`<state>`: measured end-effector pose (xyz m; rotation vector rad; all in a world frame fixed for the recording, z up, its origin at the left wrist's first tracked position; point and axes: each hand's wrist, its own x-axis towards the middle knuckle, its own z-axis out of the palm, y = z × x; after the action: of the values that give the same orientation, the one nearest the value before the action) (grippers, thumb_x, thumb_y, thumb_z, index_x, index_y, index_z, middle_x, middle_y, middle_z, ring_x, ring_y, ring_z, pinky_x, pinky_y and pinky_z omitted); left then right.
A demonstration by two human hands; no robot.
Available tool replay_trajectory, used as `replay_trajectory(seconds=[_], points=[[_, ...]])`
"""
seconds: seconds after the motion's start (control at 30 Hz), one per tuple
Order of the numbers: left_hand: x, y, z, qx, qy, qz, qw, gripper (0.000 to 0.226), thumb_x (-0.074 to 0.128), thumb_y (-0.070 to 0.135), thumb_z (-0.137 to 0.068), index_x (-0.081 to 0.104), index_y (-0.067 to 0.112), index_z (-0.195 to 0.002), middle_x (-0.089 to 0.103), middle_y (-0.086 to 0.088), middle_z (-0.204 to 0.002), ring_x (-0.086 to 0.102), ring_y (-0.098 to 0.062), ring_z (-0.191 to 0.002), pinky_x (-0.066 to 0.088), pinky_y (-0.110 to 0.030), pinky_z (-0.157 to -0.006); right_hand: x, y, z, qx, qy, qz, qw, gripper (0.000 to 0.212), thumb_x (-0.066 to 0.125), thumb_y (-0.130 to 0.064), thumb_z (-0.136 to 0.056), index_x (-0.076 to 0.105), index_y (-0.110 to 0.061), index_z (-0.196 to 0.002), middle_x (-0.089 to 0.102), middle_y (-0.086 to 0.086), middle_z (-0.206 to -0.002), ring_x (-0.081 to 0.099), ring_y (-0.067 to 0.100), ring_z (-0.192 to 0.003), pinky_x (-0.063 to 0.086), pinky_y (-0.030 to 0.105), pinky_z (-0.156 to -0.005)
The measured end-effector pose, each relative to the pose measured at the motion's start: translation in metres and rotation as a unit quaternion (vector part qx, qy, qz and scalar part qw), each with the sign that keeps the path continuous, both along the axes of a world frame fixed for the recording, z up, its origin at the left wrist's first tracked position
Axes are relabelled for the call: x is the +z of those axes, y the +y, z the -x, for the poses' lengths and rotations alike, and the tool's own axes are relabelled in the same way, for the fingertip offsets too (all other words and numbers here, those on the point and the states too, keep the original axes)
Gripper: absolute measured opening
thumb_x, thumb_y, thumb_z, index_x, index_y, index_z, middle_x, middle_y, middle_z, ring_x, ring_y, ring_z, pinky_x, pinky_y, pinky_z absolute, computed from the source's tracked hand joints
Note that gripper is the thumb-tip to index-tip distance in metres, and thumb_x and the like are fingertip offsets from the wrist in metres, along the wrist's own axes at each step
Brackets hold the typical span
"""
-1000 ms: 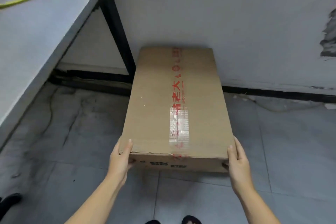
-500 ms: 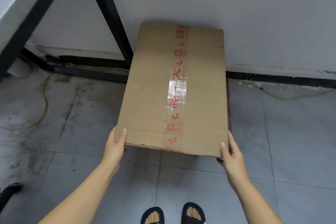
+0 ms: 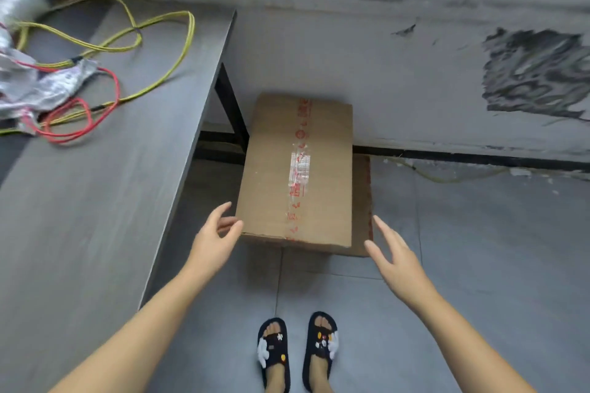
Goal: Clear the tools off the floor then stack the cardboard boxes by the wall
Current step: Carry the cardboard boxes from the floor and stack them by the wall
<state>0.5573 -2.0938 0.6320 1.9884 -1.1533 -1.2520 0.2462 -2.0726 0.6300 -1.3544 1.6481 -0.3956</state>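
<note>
A brown cardboard box (image 3: 281, 169) with red printed tape and a clear tape patch lies flat against the grey wall (image 3: 399, 57). It rests on a second cardboard box (image 3: 362, 201), of which only the right edge shows. My left hand (image 3: 214, 241) hovers at the top box's near left corner with loosely spread fingers, holding nothing; whether its thumb touches the corner is unclear. My right hand (image 3: 394, 254) is off the box, just right of its near right corner, fingers straight and spread.
A grey table (image 3: 95, 185) fills the left, its black leg (image 3: 231, 105) beside the boxes. Yellow cable (image 3: 153, 29), red wires (image 3: 79, 118) and crumpled silver plastic (image 3: 38, 86) lie on it. My sandalled feet (image 3: 297, 351) stand on the tiled floor.
Both hands have let go of the top box, which now sits on the lower box by the wall. The view has risen, so the tabletop shows.
</note>
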Motion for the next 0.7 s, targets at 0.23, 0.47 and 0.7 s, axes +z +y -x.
replay_trajectory(seconds=[0.23, 0.47, 0.7], points=[[0.159, 0.097, 0.001, -0.137, 0.012, 0.070, 0.988, 0.036, 0.060, 0.018, -0.091, 0.052, 0.041, -0.117, 0.066, 0.017, -0.103, 0.058, 0.007, -0.102, 0.040, 0.000, -0.079, 0.143, 0.093, 0.001, 0.006, -0.046, 0.057, 0.997, 0.049, 0.044, -0.067, -0.084, 0.033, -0.054, -0.129, 0.044, -0.028, -0.129, 0.040, -0.007, -0.124, 0.033, 0.023, -0.103], [0.223, 0.194, 0.015, -0.156, 0.064, 0.102, 0.980, 0.047, 0.055, 0.055, -0.064, 0.054, 0.053, -0.112, 0.065, 0.019, -0.111, 0.059, 0.001, -0.107, 0.043, -0.006, -0.087, 0.192, 0.200, 0.000, -0.118, -0.108, 0.052, 0.986, 0.057, 0.050, -0.069, -0.073, 0.032, -0.059, -0.126, 0.044, -0.032, -0.130, 0.042, -0.014, -0.120, 0.036, 0.025, -0.105], [0.207, 0.210, 0.042, -0.154, 0.108, 0.169, 0.967, 0.049, 0.062, 0.050, -0.067, 0.050, 0.061, -0.114, 0.063, 0.016, -0.118, 0.058, -0.003, -0.112, 0.049, -0.017, -0.091, 0.201, 0.266, -0.008, -0.274, -0.095, 0.077, 0.954, 0.055, 0.051, -0.048, -0.071, 0.034, -0.054, -0.123, 0.047, -0.023, -0.133, 0.046, -0.013, -0.116, 0.036, 0.027, -0.105]])
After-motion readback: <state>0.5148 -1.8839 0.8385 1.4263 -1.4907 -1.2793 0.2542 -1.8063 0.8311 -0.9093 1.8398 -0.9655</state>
